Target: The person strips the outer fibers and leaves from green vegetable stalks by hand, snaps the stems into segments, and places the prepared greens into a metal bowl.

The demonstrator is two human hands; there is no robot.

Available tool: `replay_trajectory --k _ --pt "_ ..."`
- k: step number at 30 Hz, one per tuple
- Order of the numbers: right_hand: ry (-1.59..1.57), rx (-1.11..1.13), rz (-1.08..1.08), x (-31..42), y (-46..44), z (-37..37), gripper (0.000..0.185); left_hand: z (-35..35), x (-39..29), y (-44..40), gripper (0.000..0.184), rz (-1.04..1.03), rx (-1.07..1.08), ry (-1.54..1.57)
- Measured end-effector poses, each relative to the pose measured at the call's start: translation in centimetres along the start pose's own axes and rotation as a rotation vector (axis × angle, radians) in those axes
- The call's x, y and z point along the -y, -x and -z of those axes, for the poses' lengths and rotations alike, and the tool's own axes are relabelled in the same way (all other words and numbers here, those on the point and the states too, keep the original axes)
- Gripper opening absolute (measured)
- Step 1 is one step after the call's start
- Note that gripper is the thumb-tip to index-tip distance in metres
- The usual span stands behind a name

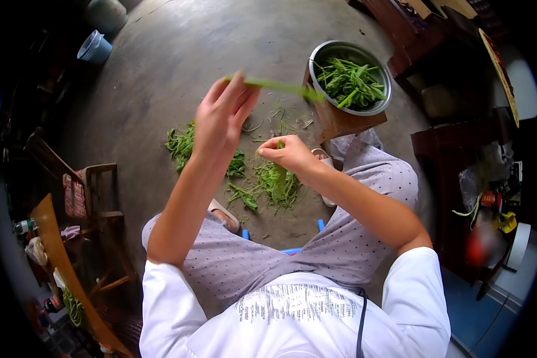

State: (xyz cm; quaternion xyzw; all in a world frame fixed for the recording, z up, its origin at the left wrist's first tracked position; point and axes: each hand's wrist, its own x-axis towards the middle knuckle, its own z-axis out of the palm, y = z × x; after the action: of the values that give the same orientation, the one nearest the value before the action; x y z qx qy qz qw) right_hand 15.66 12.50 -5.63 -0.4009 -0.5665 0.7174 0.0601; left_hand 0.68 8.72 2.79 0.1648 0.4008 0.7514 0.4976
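Observation:
My left hand (222, 116) is raised and closed on a long green vegetable stem (280, 86), which points right and is blurred by motion. Lower and to the right, my right hand (292, 156) is pinched, with a bit of green (280, 144) at its fingers; what exactly it holds is too small to make out. Beneath my hands a heap of thin green peelings (277, 184) lies on the floor between my feet. Leafy green stems (181, 143) are piled to the left, partly behind my left forearm. A metal basin (389, 89) holds cut green stems and leaves (352, 83).
The basin rests on a small wooden stool (340, 122) ahead of my right knee. Scattered scraps lie on the concrete floor (221, 42). A wooden chair (101, 170) stands at left, a blue bucket (95, 49) farther back. Dark wooden furniture (441, 149) lines the right.

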Motion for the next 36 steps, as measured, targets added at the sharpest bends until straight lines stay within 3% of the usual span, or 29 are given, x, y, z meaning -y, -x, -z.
replay_trajectory --k 3,5,7,12,13,15,19,21,23,26,27,29,31,34,36 --pt "-0.069 -0.024 0.018 0.3 -0.3 0.7 0.016 -5.8 1.7 -4.7 0.046 0.045 0.15 -0.038" --pt "-0.142 -0.046 0.035 0.6 -0.4 1.3 0.014 -7.0 2.6 -5.5 0.055 0.045 0.194 -0.324" --pt "-0.344 -0.005 0.108 1.8 -0.2 2.5 0.012 -5.4 2.8 -3.9 0.046 -0.057 0.265 -0.356" --pt "-0.536 0.08 0.13 4.3 1.2 4.4 0.013 -0.6 2.0 3.8 0.026 -0.256 0.289 -1.035" --pt "-0.537 0.081 0.124 4.5 1.4 4.2 0.013 -0.2 2.5 4.3 0.028 -0.572 0.341 -1.219" --pt "-0.513 0.079 0.099 4.7 1.6 3.7 0.015 -0.2 3.0 5.4 0.029 -0.725 0.257 -1.362" --pt "-0.526 0.094 0.067 5.5 1.8 2.1 0.016 1.6 3.0 5.9 0.027 -0.678 0.189 -1.312" --pt "-0.498 0.056 0.064 6.3 2.1 1.3 0.017 2.6 2.3 6.3 0.026 -0.466 0.154 -1.157" --pt "-0.472 0.029 0.06 6.9 2.0 0.4 0.018 4.2 1.9 6.3 0.024 -0.506 0.147 -1.074" --pt "-0.441 -0.082 0.063 7.5 1.5 -0.5 0.019 6.0 0.8 6.9 0.028 -0.202 0.171 -0.648" --pt "-0.434 -0.072 0.056 7.4 0.9 -0.2 0.019 6.6 0.3 7.1 0.028 -0.203 0.157 -0.645" --pt "-0.394 -0.022 0.117 7.0 -0.2 1.0 0.018 7.7 -0.7 7.5 0.029 0.005 0.231 -0.327" --pt "-0.336 -0.01 0.134 7.6 -0.4 0.5 0.02 8.7 -0.9 7.9 0.03 0.019 0.251 -0.276" --pt "-0.002 0.062 0.372 9.6 1.8 -1.3 0.021 9.0 -1.7 8.7 0.03 0.047 0.225 -0.237" --pt "-0.035 0.131 0.386 10.0 2.5 -2.3 0.023 9.2 -1.9 8.9 0.03 0.012 0.237 -0.276"
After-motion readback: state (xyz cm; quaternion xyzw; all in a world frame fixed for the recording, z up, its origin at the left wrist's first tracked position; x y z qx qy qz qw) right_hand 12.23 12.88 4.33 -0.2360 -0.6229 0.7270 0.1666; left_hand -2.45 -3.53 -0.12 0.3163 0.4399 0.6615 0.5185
